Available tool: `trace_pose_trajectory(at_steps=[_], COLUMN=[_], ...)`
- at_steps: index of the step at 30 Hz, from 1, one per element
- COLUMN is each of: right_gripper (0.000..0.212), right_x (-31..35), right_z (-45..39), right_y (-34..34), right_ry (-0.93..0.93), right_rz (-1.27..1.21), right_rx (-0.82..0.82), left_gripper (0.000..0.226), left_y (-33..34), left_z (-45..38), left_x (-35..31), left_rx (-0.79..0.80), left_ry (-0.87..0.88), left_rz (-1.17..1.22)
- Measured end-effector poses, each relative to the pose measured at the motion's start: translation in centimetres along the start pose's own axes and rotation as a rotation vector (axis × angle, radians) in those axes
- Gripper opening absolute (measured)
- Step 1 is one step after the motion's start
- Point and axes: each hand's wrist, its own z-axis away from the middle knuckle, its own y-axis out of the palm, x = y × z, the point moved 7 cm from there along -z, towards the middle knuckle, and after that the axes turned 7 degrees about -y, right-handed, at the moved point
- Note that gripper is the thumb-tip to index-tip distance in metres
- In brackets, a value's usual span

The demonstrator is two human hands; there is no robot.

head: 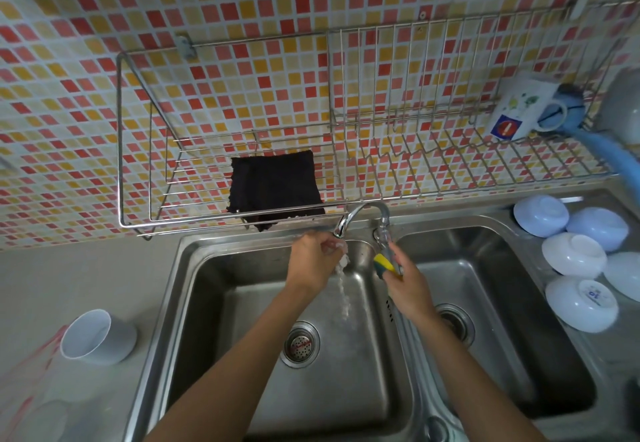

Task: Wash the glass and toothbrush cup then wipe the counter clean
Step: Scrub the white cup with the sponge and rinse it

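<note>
At the far left, a clear glass [33,369] with red markings lies blurred at the frame edge on the grey bench [86,275]. Just beside it, a white toothbrush cup [93,337] lies tipped on its side, its mouth turned left, touching the bench well apart from the sink. Above, on the tiled wall, a wire rack [145,171] carries a black cloth [275,188] that hangs over its front rail. Below the cloth is the left basin [214,303] of a steel double sink, with a drain strainer [299,343] in its floor. The left hand [313,263] is held under the spout of the faucet [362,216], fingers curled in the running water [343,289]; whether it holds anything cannot be told. Over the ridge between the basins, the right hand [407,291] grips a yellow and green sponge [383,263], close to the faucet's base. Behind that arm is the right basin [512,320]. Further right, a white printed mug [526,109] sits tilted in the rack, touching a blue item [571,105] that cannot be made out. On the sink's right ledge, several white bowls [575,254] rest upside down, packed together.
</note>
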Motion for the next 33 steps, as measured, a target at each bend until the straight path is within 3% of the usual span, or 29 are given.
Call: trace_pose_trajectory(at_steps=[6,9,13,16,26,33], right_gripper=[0.047,0.045,0.021,0.031,0.012,0.027], right_x=[-0.7,-0.4,1.9,3.3,4.2,4.6], right_z=[0.2,0.0,0.5,-0.1,-1.2,-1.1], right_y=[2.0,4.2,7.2,8.4,9.4,8.8], right_ry=[0.275,0.341,0.376,0.271,0.09,-0.023], right_rz=[-0.423,-0.501,-0.563,-0.476,-0.327,-0.07], right_rx=[0.031,0.132,0.29,0.348,0.273,0.278], left_gripper=[0.013,0.019,0.019,0.016,0.017,0.016], left_y=[-1.6,-3.5,-6.4,-8.3,-9.1,-9.0], left_z=[0.6,1.3,2.7,4.1,9.3,8.8], left_x=[1.2,3.5,7.8,10.9,17.2,16.9], left_rx=[-0.003,-0.053,-0.116,-0.156,-0.181,-0.197], left_ry=[0.028,0.008,-0.053,-0.125,-0.263,-0.249], left_rz=[0.033,-0.016,-0.089,-0.115,-0.004,-0.012])
